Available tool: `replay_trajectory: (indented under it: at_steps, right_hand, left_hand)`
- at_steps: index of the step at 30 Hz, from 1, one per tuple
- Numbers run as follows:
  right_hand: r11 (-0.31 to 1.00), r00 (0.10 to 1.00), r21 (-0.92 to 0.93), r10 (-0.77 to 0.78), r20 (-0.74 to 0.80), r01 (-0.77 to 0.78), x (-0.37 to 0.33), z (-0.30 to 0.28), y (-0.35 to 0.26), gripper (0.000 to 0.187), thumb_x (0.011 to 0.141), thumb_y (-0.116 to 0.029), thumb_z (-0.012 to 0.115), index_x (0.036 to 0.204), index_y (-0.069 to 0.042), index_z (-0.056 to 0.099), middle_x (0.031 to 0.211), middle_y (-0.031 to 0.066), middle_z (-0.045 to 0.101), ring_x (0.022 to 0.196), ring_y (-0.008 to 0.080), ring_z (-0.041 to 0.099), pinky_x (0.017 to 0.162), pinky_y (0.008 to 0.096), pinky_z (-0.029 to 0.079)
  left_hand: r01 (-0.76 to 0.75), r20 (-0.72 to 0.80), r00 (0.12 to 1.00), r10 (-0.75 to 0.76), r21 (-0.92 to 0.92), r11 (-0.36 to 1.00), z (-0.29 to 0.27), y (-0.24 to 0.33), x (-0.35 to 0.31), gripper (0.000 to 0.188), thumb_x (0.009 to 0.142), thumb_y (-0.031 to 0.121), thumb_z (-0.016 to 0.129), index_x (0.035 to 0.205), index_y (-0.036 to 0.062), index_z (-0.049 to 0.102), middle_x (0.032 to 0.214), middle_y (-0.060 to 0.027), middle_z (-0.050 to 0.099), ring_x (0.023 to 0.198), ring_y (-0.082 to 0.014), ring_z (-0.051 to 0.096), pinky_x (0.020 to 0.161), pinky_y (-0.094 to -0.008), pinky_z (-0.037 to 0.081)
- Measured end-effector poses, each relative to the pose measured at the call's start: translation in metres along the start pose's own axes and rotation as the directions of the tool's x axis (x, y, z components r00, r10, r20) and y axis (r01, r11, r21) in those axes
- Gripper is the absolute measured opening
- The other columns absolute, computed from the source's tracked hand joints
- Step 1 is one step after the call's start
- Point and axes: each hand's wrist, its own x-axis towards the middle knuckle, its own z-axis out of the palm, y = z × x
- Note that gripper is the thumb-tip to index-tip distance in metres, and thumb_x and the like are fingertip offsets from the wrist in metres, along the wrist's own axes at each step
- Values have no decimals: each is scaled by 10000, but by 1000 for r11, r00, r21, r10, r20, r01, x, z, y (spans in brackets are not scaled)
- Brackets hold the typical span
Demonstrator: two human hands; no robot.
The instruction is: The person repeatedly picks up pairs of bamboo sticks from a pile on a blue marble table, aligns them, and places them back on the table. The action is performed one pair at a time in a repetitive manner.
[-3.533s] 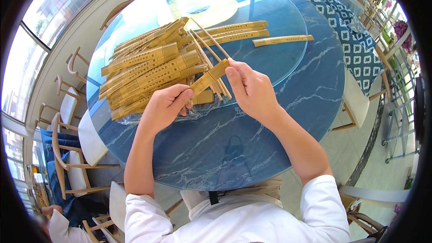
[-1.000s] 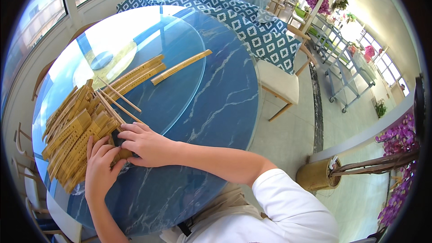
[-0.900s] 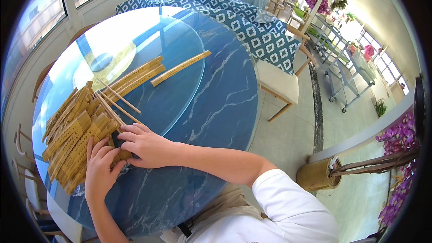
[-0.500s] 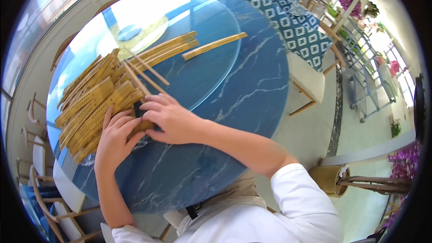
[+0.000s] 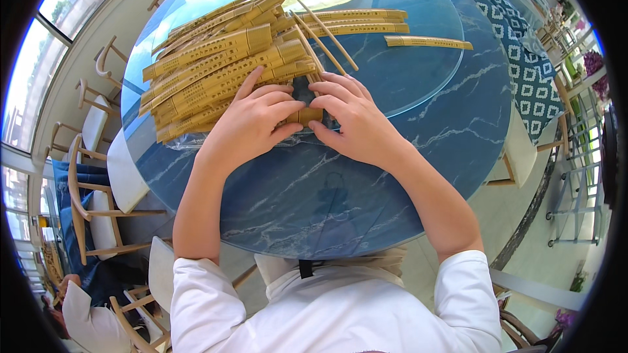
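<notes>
My left hand (image 5: 252, 121) and my right hand (image 5: 350, 121) meet over a small tan paper packet (image 5: 305, 116) at the near edge of a pile of long tan chopstick sleeves (image 5: 216, 68). Both hands pinch that packet between thumbs and fingers. The pile lies on the round glass turntable (image 5: 418, 72) of a blue marble-patterned round table (image 5: 366, 196). A few bare wooden chopsticks (image 5: 327, 36) stick out from the pile. One sleeve (image 5: 428, 42) lies apart to the right.
Wooden chairs with white cushions (image 5: 98, 176) stand to the left of the table, and one chair (image 5: 523, 150) to the right. A second table with a blue-and-white patterned cloth (image 5: 523, 52) is beyond. Another person in white (image 5: 78, 307) sits at lower left.
The view has swung back so the table is centred. My hands stay together on the packet at the pile's near edge, as before.
</notes>
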Motion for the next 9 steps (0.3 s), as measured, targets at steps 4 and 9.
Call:
replay_trajectory:
  at_steps: [4, 9]
  right_hand:
    - [1000, 1000, 9, 17, 18, -17, 0, -1, -1, 296, 920, -244, 748, 1108, -19, 705, 1345, 159, 652, 1400, 356, 508, 1227, 519, 321]
    - [999, 999, -11, 35, 41, -35, 0, 2, 0, 310, 920, -259, 754, 1122, -28, 709, 1376, 163, 632, 1427, 350, 479, 1240, 520, 299]
  left_hand:
    - [7, -9, 1000, -8, -28, 1000, -2, 0, 1, 289, 901, 225, 793, 1167, 115, 766, 1176, -80, 759, 1244, -249, 657, 1290, -533, 254]
    - [18, 14, 1000, -18, -44, 999, -3, -1, 0, 318, 906, 240, 790, 1199, 119, 766, 1191, -113, 754, 1259, -256, 648, 1301, -527, 217]
